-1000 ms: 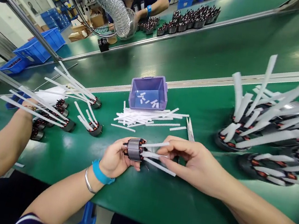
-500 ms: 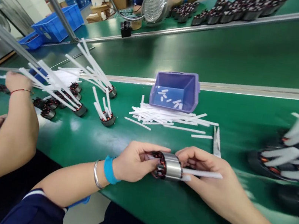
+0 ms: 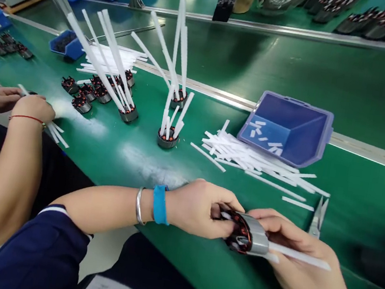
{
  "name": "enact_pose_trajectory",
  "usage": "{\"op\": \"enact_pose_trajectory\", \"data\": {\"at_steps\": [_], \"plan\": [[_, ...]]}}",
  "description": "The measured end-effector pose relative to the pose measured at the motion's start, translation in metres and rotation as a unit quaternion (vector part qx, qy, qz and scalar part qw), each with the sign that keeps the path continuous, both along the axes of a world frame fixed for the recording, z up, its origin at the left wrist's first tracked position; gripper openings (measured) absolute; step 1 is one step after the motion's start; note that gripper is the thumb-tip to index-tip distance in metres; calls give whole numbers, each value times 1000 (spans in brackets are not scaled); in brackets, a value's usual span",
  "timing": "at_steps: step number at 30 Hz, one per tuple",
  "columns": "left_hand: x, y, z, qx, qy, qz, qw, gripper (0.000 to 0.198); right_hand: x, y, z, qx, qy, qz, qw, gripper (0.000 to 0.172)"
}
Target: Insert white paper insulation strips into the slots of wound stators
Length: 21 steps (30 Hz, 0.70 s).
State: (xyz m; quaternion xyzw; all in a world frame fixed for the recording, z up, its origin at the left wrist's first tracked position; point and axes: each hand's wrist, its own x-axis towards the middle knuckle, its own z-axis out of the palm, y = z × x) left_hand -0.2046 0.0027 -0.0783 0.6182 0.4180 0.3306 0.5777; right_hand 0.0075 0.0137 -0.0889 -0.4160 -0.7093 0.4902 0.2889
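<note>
A metal ring-shaped motor part (image 3: 258, 236) with copper windings is held sideways between both hands above the green table. My left hand (image 3: 204, 209), with a blue wristband and a silver bangle, pinches its dark winding side. My right hand (image 3: 293, 242) has its fingers round the other end, where white strips (image 3: 302, 255) stick out to the right. Behind the hands lies a loose pile of white strips (image 3: 248, 155), beside a purple bin (image 3: 309, 138) with short white pieces inside. Scissors (image 3: 318, 219) lie just behind my right hand.
Further motor parts with upright white strips stand left of the pile (image 3: 167, 140). More parts (image 3: 83, 103) and a strip stack (image 3: 114, 58) lie behind. At the left, a co-worker's hands (image 3: 35, 106) handle strips. A metal rail (image 3: 218, 93) crosses behind the bin.
The view has turned and shifted, so the bin and pile sit further right and the large parts at the right have mostly left view. Both hands still hold the motor part.
</note>
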Motion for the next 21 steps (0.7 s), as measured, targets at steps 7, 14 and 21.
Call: {"op": "enact_pose_trajectory", "data": {"at_steps": [7, 14, 21], "plan": [[3, -2, 2, -31, -29, 14, 999, 14, -9, -1, 10, -10, 25, -18, 999, 28], [4, -2, 4, -137, -115, -20, 984, 18, -14, -5, 22, -71, 111, -17, 991, 36], [-6, 10, 11, -206, -163, -15, 965, 27, 30, 34, 9, 224, -174, -175, 943, 18]]}}
